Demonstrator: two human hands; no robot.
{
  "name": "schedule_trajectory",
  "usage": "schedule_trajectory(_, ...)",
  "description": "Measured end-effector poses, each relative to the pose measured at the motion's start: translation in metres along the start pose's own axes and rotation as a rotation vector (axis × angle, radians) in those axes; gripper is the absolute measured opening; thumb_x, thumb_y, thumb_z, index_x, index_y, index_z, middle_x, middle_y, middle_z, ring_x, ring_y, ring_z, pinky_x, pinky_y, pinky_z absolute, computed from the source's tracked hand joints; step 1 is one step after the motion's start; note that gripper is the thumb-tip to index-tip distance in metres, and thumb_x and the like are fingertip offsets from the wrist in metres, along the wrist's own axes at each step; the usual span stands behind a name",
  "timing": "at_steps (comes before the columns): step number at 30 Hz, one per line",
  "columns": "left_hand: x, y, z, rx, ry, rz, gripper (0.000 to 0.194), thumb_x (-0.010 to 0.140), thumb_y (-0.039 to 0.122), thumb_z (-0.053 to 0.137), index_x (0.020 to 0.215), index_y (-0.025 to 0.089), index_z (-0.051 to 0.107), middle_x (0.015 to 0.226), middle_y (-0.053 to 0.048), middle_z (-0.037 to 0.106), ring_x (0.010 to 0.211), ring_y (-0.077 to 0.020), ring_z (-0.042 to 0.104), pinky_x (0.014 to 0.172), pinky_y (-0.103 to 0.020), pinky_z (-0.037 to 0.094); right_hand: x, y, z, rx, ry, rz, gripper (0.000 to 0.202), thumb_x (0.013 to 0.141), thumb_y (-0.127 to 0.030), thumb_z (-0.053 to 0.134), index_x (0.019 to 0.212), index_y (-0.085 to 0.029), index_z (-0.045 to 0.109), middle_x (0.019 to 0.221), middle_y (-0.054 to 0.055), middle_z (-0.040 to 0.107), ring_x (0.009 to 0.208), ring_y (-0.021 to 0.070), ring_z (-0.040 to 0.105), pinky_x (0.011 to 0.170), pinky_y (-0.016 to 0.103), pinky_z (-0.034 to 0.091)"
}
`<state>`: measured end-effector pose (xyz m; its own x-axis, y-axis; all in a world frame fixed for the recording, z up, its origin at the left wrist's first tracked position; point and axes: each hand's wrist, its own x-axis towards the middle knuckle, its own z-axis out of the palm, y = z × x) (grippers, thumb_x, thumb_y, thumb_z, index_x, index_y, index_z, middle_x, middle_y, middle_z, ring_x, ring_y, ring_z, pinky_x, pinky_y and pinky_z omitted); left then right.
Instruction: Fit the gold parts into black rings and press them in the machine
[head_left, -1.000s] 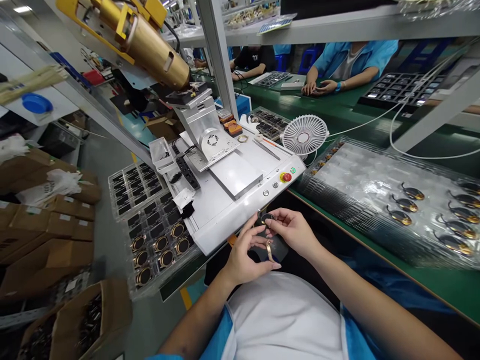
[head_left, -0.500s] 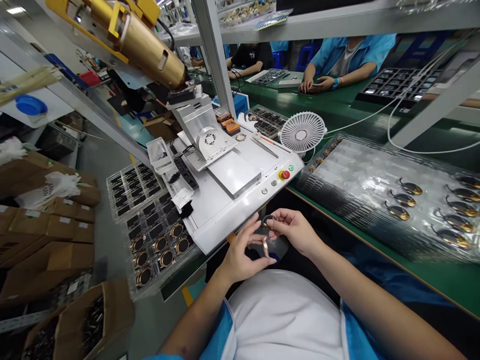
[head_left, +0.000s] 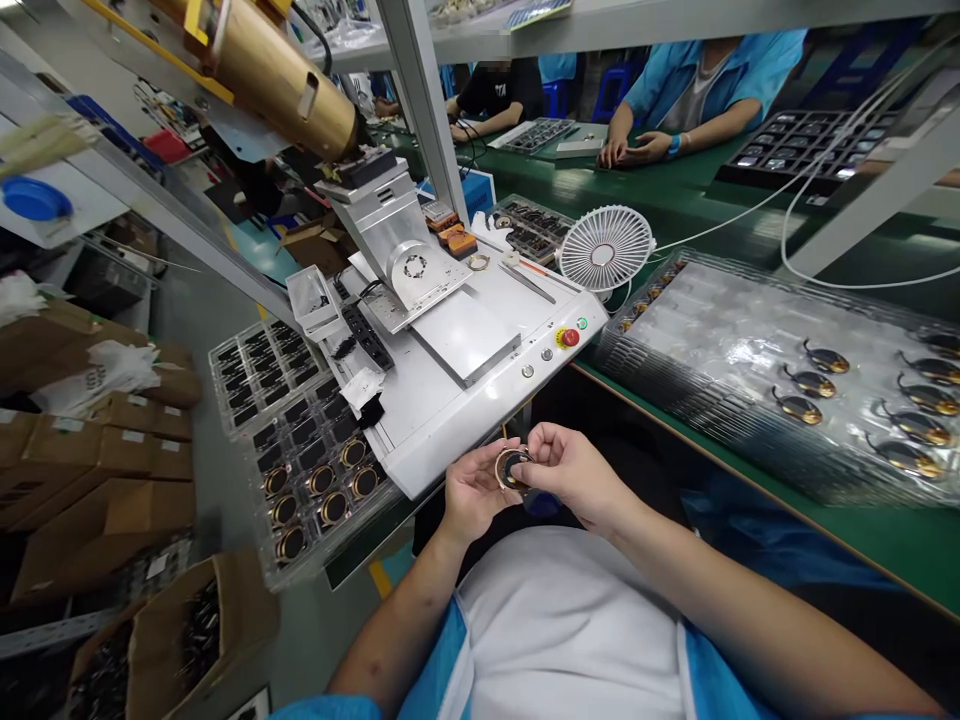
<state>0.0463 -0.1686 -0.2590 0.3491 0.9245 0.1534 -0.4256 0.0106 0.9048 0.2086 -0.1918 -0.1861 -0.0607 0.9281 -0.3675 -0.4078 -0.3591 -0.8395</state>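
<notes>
In front of my lap, my left hand (head_left: 468,492) grips a thin gold ring (head_left: 500,483), like a round watch bezel, by its edge. My right hand (head_left: 581,478) pinches a round black watch screen (head_left: 513,464) with thumb and fingers. Ring and screen are together, the dark face lying within the ring's outline; whether it is fully seated I cannot tell. Left of my hands, a clear tray (head_left: 274,575) carries black pieces and several gold-rimmed discs. On the right, a stack of clear trays (head_left: 645,375) bears round screens (head_left: 827,357) with thin tails.
A white machine (head_left: 420,465) with a metal fixture (head_left: 409,262) and a red button (head_left: 569,338) stands ahead. Beside it are tweezers (head_left: 529,284) and a white fan (head_left: 606,250). Another person's hands (head_left: 634,150) rest across the green bench. Cardboard boxes (head_left: 139,500) stand at left.
My right hand has brought the black screen down and left to the gold ring. My left fingers have turned the ring to face up and closed around it.
</notes>
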Motion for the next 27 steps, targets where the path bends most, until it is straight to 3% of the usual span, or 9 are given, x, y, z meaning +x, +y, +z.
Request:
schedule_trajectory(4,-0.0008,-0.0009,-0.0022,0.037,0.022,0.045,0.058,0.062,0.03,0.098,0.117,0.028,0.078,0.119,-0.011,0.079,0.104,-0.027,0.079,0.089,-0.037,0.066,-0.0015,0.0,0.0053,-0.081,0.018,-0.085,0.038,0.058,-0.02,0.083,0.07,-0.021,0.046,0.055,-0.009,0.051,0.049,0.0068,0.043,0.047,0.019,0.033)
schedule_trajectory(18,0.0001,0.0009,0.0008,0.053,0.098,0.041,0.057,0.053,0.032,0.102,0.107,0.033,0.081,0.11,-0.006,0.082,0.098,-0.0274,0.08,0.085,-0.037,0.068,-0.0022,0.0001,0.0077,-0.143,-0.009,-0.119,0.032,0.061,-0.021,0.071,0.075,-0.024,0.043,0.059,-0.007,0.057,0.051,0.0113,0.055,0.048,0.022,0.04)
schedule_trajectory(27,-0.0021,-0.0023,0.0013,0.055,0.186,0.012,0.062,0.046,0.034,0.103,0.104,0.03,0.082,0.107,-0.008,0.082,0.094,-0.0298,0.081,0.084,-0.041,0.068,0.0,0.0021,0.005,-0.085,-0.033,-0.082,0.039,0.064,-0.025,0.078,0.079,-0.024,0.042,0.06,-0.005,0.064,0.053,0.0145,0.063,0.049,0.022,0.045)
